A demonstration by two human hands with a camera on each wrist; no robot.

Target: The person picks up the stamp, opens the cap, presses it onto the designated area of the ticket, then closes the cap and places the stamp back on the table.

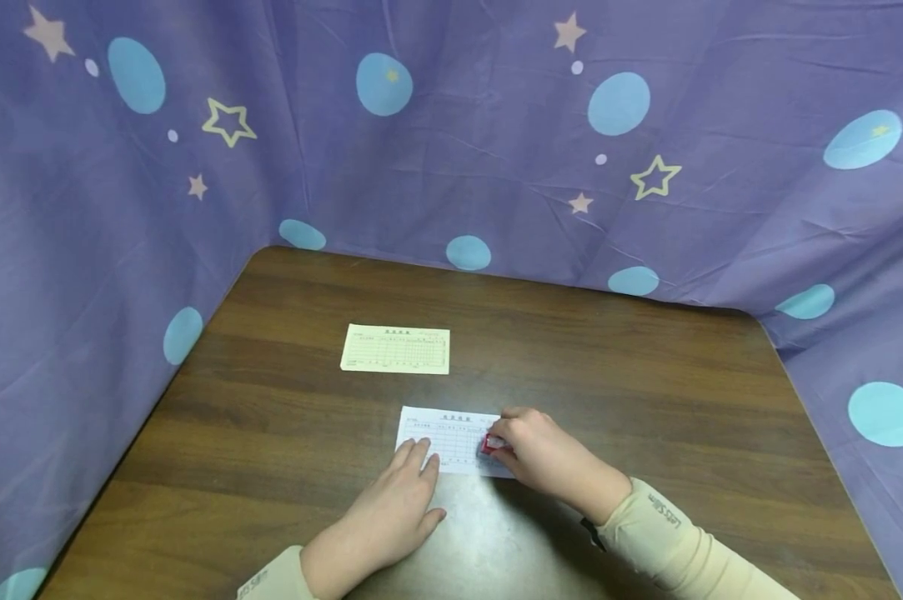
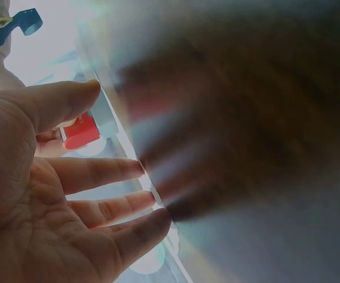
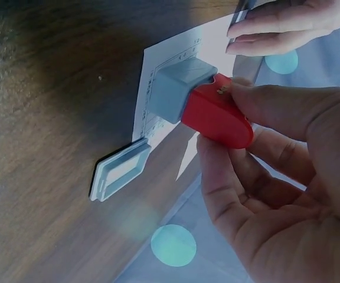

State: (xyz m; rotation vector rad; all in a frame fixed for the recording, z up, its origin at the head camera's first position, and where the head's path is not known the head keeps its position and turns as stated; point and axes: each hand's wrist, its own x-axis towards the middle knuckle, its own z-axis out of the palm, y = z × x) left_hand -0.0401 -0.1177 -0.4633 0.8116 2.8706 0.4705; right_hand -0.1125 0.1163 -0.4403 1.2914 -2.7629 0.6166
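Note:
A white printed form (image 1: 454, 446) lies on the wooden table, in front of the person. My right hand (image 1: 544, 454) pinches a stamp by its red handle (image 3: 217, 115) between thumb and fingers. The stamp's translucent grey base (image 3: 179, 88) stands on the form's right part. Fingertips of my left hand (image 1: 394, 508) rest on the form's lower left, the fingers extended and slightly spread. Beside the form, in the right wrist view, lies a shallow grey cap (image 3: 121, 170); the right hand hides it in the head view.
A pale yellow printed form (image 1: 396, 350) lies farther back, left of the white one. The brown wooden table (image 1: 609, 367) is bordered at the back and sides by a purple curtain (image 1: 481, 183) with stars and blue dots.

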